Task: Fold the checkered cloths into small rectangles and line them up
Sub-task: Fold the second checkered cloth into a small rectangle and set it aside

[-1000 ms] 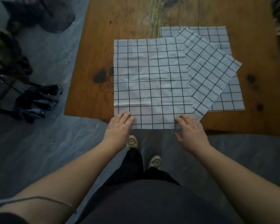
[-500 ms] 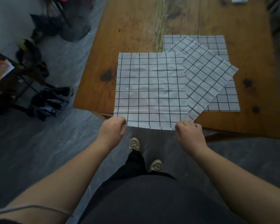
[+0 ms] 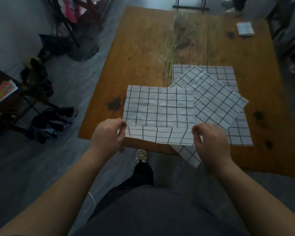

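The person is standing at the near edge of the wooden tabletop [image 3: 143, 48], and both hands are pinching the near corners of the front checkered cloth [image 3: 160, 108], which is lying flat on the wood with its near strip turned up and over. The left hand [image 3: 107, 133] is closing thumb and fingers on the left corner; the right hand [image 3: 209, 142] is doing the same on the right corner, each grip nearly closed with only fabric between the fingertips. Two more checkered cloths are waiting to the right: an angled cloth [image 3: 218, 103] is lying partly under the front one, with a corner hanging off the table edge beside the right wrist, and a square cloth [image 3: 238, 133] is lying beneath that. A small white folded item [image 3: 244, 28] is sitting far off near the back right corner. The risk, as I am judging it, is that the fold is going askew: if one hand is carrying its corner further than the other, the grid lines will not be matching and the rectangle will come out crooked. Dragging the front cloth may also be tugging the angled cloth along, and its overhanging corner could be pulling it off the edge.
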{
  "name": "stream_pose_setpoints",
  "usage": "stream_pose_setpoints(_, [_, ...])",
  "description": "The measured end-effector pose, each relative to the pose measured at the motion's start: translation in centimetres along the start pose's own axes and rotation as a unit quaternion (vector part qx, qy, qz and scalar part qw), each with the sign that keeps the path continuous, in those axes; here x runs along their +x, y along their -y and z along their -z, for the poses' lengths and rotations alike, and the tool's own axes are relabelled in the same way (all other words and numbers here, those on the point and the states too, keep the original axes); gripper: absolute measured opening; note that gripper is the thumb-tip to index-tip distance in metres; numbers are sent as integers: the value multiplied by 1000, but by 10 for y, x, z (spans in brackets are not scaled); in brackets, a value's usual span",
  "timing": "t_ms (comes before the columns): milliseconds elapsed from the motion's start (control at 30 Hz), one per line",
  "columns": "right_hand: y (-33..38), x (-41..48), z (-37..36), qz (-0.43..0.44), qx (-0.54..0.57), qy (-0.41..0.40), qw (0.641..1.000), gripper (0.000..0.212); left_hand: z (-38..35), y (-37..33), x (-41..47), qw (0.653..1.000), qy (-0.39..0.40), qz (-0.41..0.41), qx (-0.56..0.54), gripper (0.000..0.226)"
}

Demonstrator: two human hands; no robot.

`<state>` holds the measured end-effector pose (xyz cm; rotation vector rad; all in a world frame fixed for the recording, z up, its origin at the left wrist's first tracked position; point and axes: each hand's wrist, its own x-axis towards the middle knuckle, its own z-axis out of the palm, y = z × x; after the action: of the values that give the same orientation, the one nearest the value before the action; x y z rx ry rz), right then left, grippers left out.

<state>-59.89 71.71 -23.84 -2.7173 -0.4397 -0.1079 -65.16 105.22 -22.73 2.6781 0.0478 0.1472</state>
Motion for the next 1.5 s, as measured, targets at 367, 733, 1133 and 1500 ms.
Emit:
stream_pose_setpoints(367, [-12, 183, -51, -107, -56, 31, 992, 12, -35, 46, 202, 993, 119, -18, -9, 15])
stream_pose_setpoints(733, [-43, 262, -114, -216, -84, 143, 962, 18, -93, 77, 293, 976, 217, 21, 20, 18])
stream_pose_setpoints(1133, [-37, 198, -94, -224, 65, 83, 969, 32, -74, 74, 240, 986, 161, 47, 1, 43])
stream_pose_setpoints(1500, [-43, 90, -79, -375, 209, 128, 894, 34, -67, 94, 98, 904, 136, 378, -148, 41])
